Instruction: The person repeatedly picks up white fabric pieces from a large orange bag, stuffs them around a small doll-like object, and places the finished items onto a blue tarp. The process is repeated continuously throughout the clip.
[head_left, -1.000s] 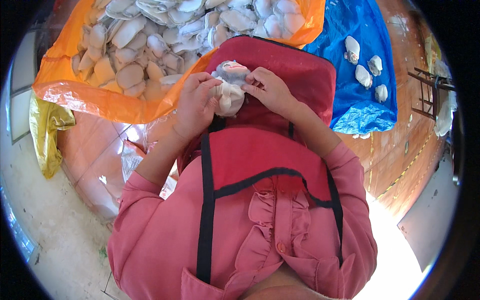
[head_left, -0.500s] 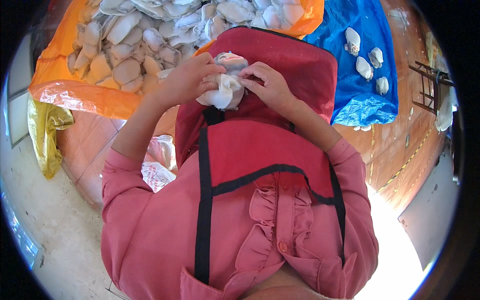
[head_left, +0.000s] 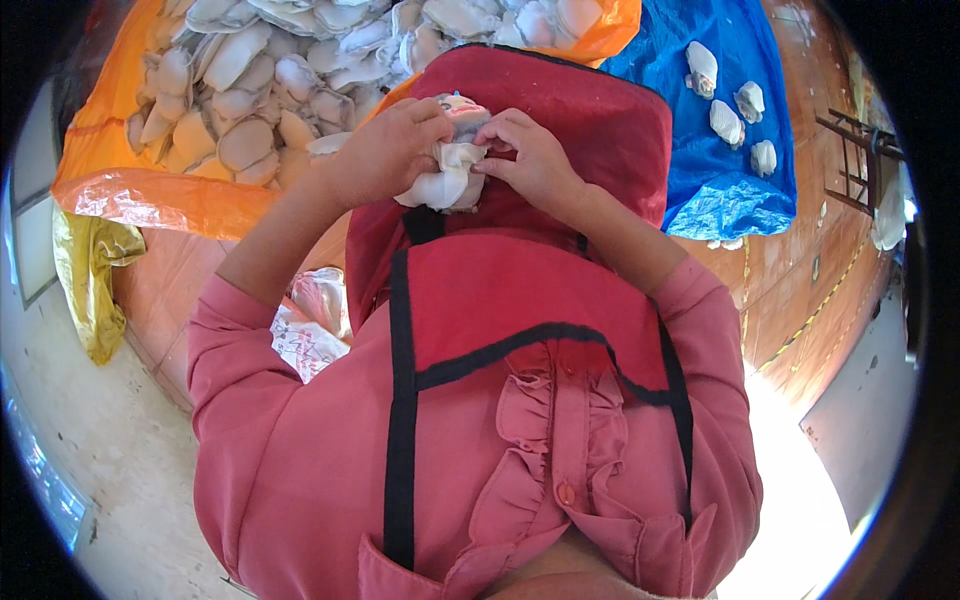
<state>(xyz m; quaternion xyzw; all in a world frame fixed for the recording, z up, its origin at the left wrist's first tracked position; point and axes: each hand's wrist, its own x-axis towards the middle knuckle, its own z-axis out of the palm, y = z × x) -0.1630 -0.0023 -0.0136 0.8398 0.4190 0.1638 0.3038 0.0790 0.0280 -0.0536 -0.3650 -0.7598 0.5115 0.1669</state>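
Over the red apron on my lap, both hands work on a small plush toy piece (head_left: 450, 178). It has soft white fabric at the lower end and grey fuzzy fabric with a pinkish-red patch at the top. My left hand (head_left: 405, 140) is closed around its left side, fingers curled. On the other side, my right hand (head_left: 525, 160) pinches the edge of the fabric between thumb and fingertips. Parts of the piece are hidden behind the fingers.
An orange plastic sheet (head_left: 150, 195) at the far left holds a heap of white and grey cloth pieces (head_left: 245, 145). On a blue sheet (head_left: 700, 190) at the right lie several white plush pieces (head_left: 727, 123). A yellow bag (head_left: 90, 270) and a brown rack (head_left: 855, 160) stand at the sides.
The plush piece is turned slightly, showing more of its pinkish-red and grey top. My left hand has shifted a little up and left; the right fingers remain at the fabric edge.
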